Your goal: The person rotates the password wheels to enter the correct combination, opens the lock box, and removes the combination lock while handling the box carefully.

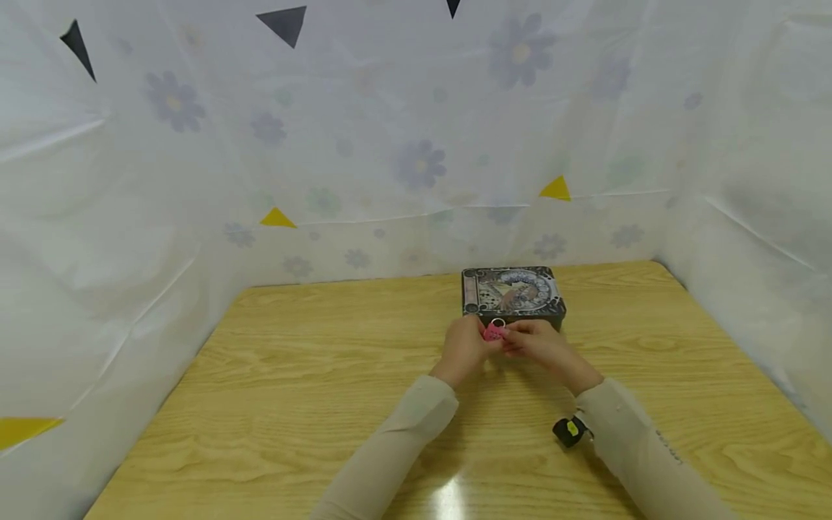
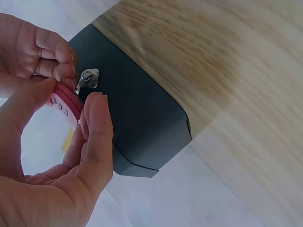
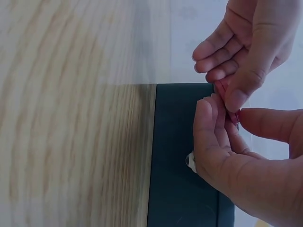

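A pink padlock (image 1: 492, 333) with number dials and a silver shackle is held between both hands, close to the front of a dark tin box (image 1: 513, 291). My left hand (image 1: 464, 351) pinches its body from the left; the dials show in the left wrist view. With thumb and fingers my right hand (image 1: 544, 349) pinches it from the other side. A metal clasp (image 2: 89, 79) sits on the box's dark side wall, right beside the fingers. The padlock appears apart from this clasp. Fingers cover much of the padlock (image 3: 221, 87) in the right wrist view.
The box has a printed lid and stands toward the back of the wood-grain table (image 1: 312, 390). A small black object with a yellow mark (image 1: 569, 431) is by the right sleeve. White sheeting with flowers (image 1: 416, 130) encloses the back and sides.
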Available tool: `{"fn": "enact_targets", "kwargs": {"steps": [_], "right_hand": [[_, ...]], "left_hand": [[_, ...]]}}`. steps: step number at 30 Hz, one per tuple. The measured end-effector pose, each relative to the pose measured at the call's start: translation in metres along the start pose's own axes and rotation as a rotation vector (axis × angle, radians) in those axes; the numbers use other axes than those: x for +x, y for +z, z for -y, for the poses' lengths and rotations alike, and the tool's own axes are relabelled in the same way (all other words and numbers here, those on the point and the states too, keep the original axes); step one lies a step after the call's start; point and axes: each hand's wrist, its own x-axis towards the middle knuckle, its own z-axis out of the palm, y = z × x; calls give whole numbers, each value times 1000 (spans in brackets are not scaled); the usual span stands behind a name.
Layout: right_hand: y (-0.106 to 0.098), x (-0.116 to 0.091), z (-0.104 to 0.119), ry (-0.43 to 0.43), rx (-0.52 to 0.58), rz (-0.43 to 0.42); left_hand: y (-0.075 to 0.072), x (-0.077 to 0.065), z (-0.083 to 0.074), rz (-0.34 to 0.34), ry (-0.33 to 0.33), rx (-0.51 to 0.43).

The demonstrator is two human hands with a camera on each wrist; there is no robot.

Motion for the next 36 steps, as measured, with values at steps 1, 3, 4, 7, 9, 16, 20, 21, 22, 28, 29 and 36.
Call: {"fn": "enact_targets", "kwargs": {"steps": [1, 3, 4, 7, 9, 16, 20, 21, 22, 28, 29, 36], "right_hand": [[1, 0, 0, 4, -1, -5], [2, 0, 0, 11, -1, -11], [3, 0, 0, 16, 2, -17], [4, 2, -1, 23, 21, -24], [5, 3, -1, 27, 38, -33], [9, 3, 4, 54, 29, -38], [14, 3, 11, 49, 16, -25], [15, 4, 12, 45, 16, -24], [16, 4, 14, 44, 16, -21], [24, 10, 20, 35, -13, -14], [26, 11, 20, 29, -25, -13], [42, 21, 23, 7, -53, -44]], "left_hand": [[-1, 0, 0, 1, 0, -7], [-2, -1, 1, 13, -7, -30], [-4, -1, 1, 21, -10, -46], [-7, -1, 3, 45, -14, -76], [-9, 0, 5, 64, -13, -100], [-19, 3, 14, 111, -41, -228], [-24, 3, 22, 123, -51, -349], [-25, 3, 24, 129, -58, -381], [-26, 3, 26, 131, -67, -419], [-35, 4, 35, 126, -120, -541], [-36, 4, 36, 126, -121, -543], [-44, 2, 46, 108, -143, -541]]}}
